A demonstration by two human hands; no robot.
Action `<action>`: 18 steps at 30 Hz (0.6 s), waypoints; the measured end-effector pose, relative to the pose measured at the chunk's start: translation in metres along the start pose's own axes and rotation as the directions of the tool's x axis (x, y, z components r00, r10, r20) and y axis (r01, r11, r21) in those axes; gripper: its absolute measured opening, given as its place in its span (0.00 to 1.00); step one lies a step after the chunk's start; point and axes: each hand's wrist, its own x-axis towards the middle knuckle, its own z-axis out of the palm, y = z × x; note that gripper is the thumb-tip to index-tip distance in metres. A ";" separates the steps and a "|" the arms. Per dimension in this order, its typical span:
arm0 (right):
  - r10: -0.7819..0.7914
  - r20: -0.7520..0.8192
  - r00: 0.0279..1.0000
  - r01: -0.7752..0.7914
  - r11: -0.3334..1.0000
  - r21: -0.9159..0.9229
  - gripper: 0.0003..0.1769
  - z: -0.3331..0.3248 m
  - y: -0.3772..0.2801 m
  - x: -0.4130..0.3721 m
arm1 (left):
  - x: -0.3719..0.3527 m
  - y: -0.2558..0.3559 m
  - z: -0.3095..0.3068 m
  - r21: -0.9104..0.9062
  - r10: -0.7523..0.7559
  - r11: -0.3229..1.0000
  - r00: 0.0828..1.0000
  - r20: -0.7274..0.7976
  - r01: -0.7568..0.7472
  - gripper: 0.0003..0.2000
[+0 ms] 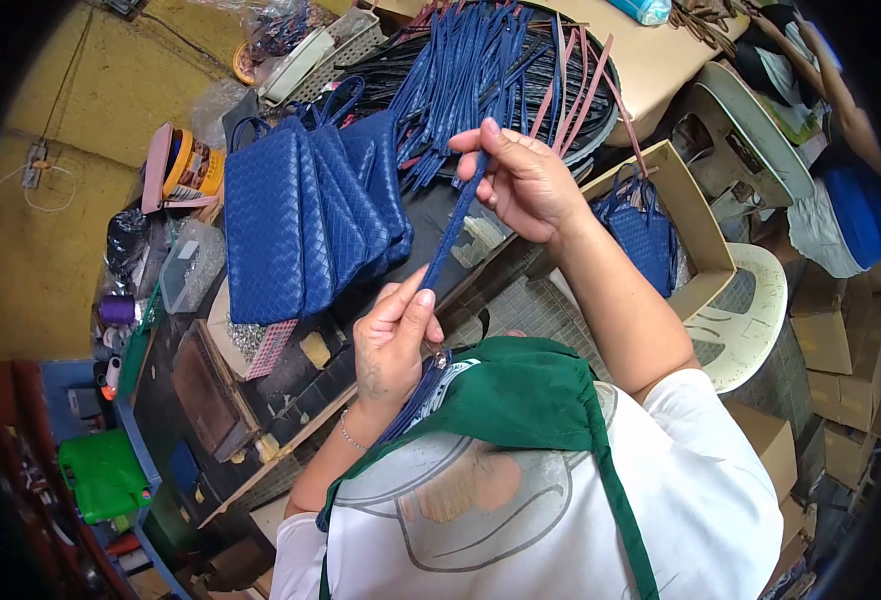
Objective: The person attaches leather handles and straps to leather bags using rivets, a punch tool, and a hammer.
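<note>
- The left hand [396, 345] is low and near the body. Its thumb and forefinger are pinched shut on a blue woven strap [453, 228], and the other fingers are curled in beneath.
- The right hand [526, 180] is higher and further out. Its fingertips are closed on the strap's upper end, with the forefinger stretched along it and the thumb underneath.
- The strap runs taut and slanting between the two hands. Below the left hand it goes on down towards the chest, past a small metal ring [442, 358] – I can't tell whether the ring is fixed to it.
- A thin bracelet [347, 432] sits on the left wrist.
- A green apron [531, 400] covers the white shirt just under the hands.
- A row of blue woven bags [291, 220] leans together on the dark bench [261, 400], just left of the strap.
- Beyond the right hand is a big pile of straps [481, 60] – mostly blue, with a few reddish ones at its right edge.
- An open box [706, 250] to the right of the right forearm holds another blue woven piece.
- A white chair [756, 310] stands beside the box.
- A purple spool [117, 310] lies among clutter at the bench's far left.
</note>
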 end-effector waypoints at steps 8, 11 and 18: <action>-0.033 0.267 0.963 0.001 0.993 0.121 0.17 -0.007 0.006 -0.002 | 0.001 -0.006 -0.007 0.174 0.409 0.907 0.900 -0.151 -0.384 0.14; -0.036 0.271 0.962 -0.004 0.989 0.146 0.18 -0.009 0.007 0.000 | 0.000 -0.007 -0.005 0.232 0.527 0.846 0.818 -0.231 -0.480 0.16; -0.130 0.296 0.946 0.098 0.988 0.122 0.19 -0.010 0.003 0.001 | -0.002 0.000 0.002 -0.105 0.312 0.941 0.945 -0.099 -0.321 0.17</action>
